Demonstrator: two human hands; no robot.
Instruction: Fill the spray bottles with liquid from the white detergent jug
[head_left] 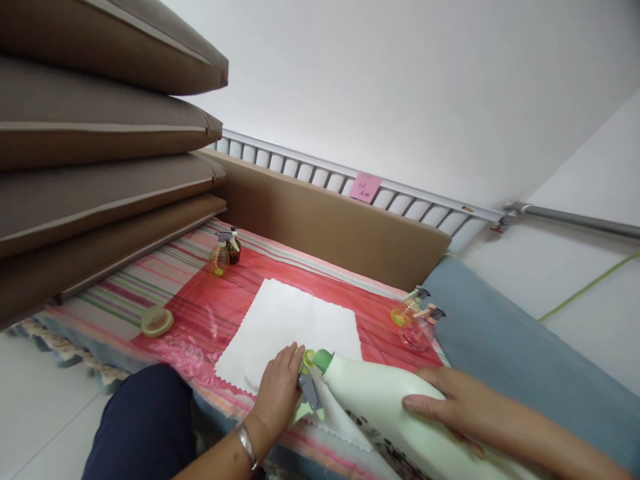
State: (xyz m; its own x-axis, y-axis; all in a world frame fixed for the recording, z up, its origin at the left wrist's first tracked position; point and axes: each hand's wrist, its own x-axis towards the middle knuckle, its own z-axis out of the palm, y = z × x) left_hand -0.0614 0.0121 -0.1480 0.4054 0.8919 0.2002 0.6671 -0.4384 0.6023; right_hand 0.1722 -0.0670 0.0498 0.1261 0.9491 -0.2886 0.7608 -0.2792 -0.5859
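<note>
My right hand (450,403) grips a large white bottle (395,410) with a green neck, tilted over toward the left. My left hand (280,393) is closed around a small spray bottle (307,383) with a yellow-green rim and a grey trigger head, held right at the big bottle's mouth. Both hands hover over the near edge of a white cloth (290,327) that lies flat on a red plastic sheet (210,313).
Two small spray bottles (225,253) stand at the sheet's far left, two more (417,320) at its right. A round lid (157,321) lies on the striped cover. Stacked brown cushions (100,147) loom at left, a cardboard panel (330,223) behind.
</note>
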